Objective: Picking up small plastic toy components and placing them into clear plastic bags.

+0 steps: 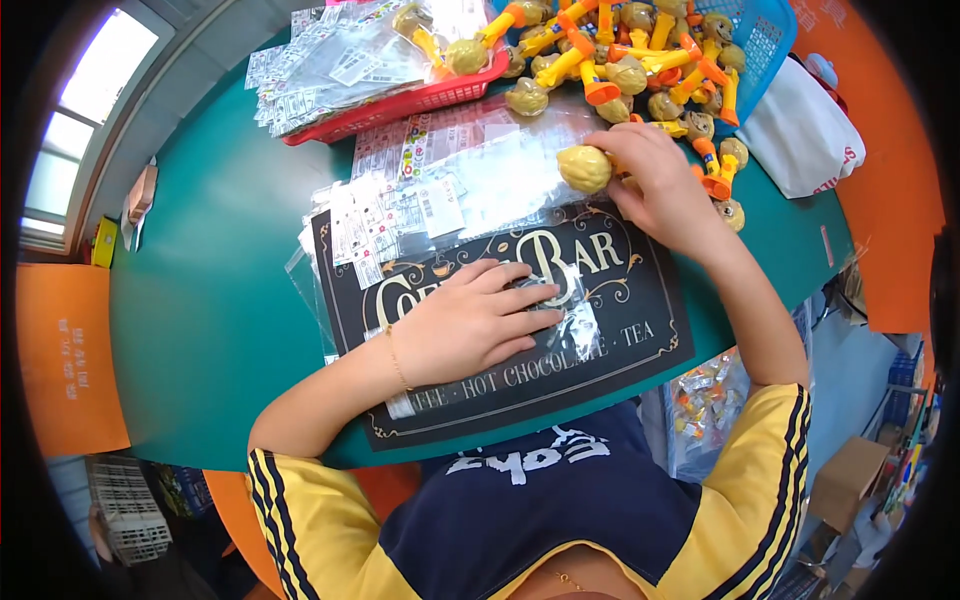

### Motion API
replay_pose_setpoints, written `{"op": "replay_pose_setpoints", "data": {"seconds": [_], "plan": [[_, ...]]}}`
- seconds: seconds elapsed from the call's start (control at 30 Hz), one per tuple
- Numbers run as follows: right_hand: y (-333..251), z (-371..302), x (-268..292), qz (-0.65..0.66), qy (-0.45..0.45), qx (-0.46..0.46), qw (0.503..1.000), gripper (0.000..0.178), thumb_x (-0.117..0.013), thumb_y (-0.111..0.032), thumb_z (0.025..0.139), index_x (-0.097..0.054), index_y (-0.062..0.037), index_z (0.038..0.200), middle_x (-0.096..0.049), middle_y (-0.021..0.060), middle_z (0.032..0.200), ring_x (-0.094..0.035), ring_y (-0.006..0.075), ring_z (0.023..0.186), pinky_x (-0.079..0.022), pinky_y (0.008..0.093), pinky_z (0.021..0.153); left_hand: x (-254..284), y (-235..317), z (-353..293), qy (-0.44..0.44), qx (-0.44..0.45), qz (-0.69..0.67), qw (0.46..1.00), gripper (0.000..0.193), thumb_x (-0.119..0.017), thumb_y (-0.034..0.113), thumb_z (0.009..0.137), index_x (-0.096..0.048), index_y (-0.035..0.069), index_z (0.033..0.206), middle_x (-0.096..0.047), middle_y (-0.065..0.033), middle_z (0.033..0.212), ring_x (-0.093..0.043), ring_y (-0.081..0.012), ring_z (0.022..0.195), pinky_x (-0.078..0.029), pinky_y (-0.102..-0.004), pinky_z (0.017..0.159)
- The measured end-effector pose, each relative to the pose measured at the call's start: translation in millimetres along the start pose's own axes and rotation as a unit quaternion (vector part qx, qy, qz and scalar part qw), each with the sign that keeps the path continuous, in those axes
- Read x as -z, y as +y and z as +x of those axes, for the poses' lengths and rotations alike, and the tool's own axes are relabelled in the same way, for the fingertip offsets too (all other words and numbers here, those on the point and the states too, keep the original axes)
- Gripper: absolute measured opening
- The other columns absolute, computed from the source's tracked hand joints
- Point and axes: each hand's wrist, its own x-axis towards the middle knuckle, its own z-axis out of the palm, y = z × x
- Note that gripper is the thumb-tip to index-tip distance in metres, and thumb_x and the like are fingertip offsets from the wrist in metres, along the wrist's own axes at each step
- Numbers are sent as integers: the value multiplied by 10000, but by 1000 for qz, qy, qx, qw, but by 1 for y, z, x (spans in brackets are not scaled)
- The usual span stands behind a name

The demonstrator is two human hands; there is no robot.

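My left hand (485, 315) lies flat with its fingers spread over a clear plastic bag (578, 325) on a dark printed mat (480, 412). In my right hand (660, 185), closed at the mat's far right, is a toy figure with a ribbed golden head (584, 169). The head points left, out past my fingertips; the rest of the toy is hidden by the hand. Beyond both hands lies a layer of clear plastic bags (505, 175) with white printed labels, overlapping the mat's far edge.
A red basket (400, 108) heaped with flat clear bags stands at the far side. Beside it, a blue basket (765, 50) overflows with yellow and orange toy figures (640, 70), several spilling onto the green table (200, 330). A white bag (800, 125) lies to the right.
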Motion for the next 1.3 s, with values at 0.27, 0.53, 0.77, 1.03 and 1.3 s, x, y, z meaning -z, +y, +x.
{"op": "replay_pose_setpoints", "data": {"seconds": [0.27, 0.53, 0.77, 1.03, 1.3], "plan": [[19, 8, -2, 401, 256, -115, 872, 332, -490, -128, 946, -416, -29, 1254, -571, 105, 1141, -583, 195, 1018, -457, 329, 900, 0, 12, 2, 16, 114, 81, 990, 311, -631, 301, 823, -604, 96, 1056, -581, -28, 937, -536, -205, 854, -411, -321, 755], [-66, -7, -21, 786, -121, -384, 470, 363, -394, -376, 974, -544, -52, 909, -562, 61, 814, -578, 184, 817, -528, 411, 781, -6, 1, 2, 79, 90, 66, 991, 333, -641, 215, 798, -586, 72, 1093, -573, -26, 1004, -521, -200, 887, -411, -321, 766], [-66, -15, -38, 701, -134, -457, 532, 263, -497, -314, 959, -548, -56, 955, -554, 19, 762, -625, 182, 936, -523, 290, 723, -1, -5, -4, 42, 101, -53, 993, 220, -701, 162, 753, -620, 105, 949, -554, -44, 881, -502, -235, 820, -412, -342, 744], [-46, -20, -15, 586, -180, -320, 722, 352, -674, -139, 846, -564, -27, 1162, -612, 23, 785, -599, 84, 778, -468, 230, 648, -1, -16, -6, 147, 94, -118, 978, 142, -727, 121, 716, -635, 111, 825, -548, -36, 916, -506, -240, 885, -414, -352, 814], [-38, -20, 0, 292, -191, -82, 933, 302, -772, -122, 680, -702, -55, 966, -615, 59, 741, -584, 195, 699, -453, 307, 639, 5, -14, -10, 151, 164, -165, 961, 91, -686, 102, 799, -664, 94, 887, -544, -59, 1007, -507, -216, 963, -405, -324, 855]]}}
